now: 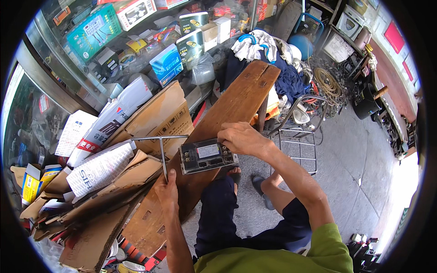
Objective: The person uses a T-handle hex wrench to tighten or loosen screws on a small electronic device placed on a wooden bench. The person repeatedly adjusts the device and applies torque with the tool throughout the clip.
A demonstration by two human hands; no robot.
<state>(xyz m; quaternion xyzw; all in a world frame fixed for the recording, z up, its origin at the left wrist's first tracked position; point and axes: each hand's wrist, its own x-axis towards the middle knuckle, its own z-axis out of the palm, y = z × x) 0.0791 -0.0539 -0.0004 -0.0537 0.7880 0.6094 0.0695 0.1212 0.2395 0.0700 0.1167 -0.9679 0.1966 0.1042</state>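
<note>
A black controller box [210, 164] with a pale label, metal terminals and a silvery metal edge lies on the wooden bench [236, 105] before me. My left hand [167, 193] is closed around the lower shaft of a T-handle wrench [163, 157], just left of the box. The wrench's crossbar points up and away from the hand. My right hand [243, 139] reaches in over the box's far right corner, fingers bent and pressed together at a terminal there. Whatever those fingertips pinch is hidden by the hand.
Flattened cardboard [157, 123] and wrapped packages [102, 170] crowd the bench's left side. Behind stands a glass display case [136, 57] with small boxes. Clothes [291, 82] lie heaped near the bench's far end, a metal frame [298, 145] beside it on the concrete floor.
</note>
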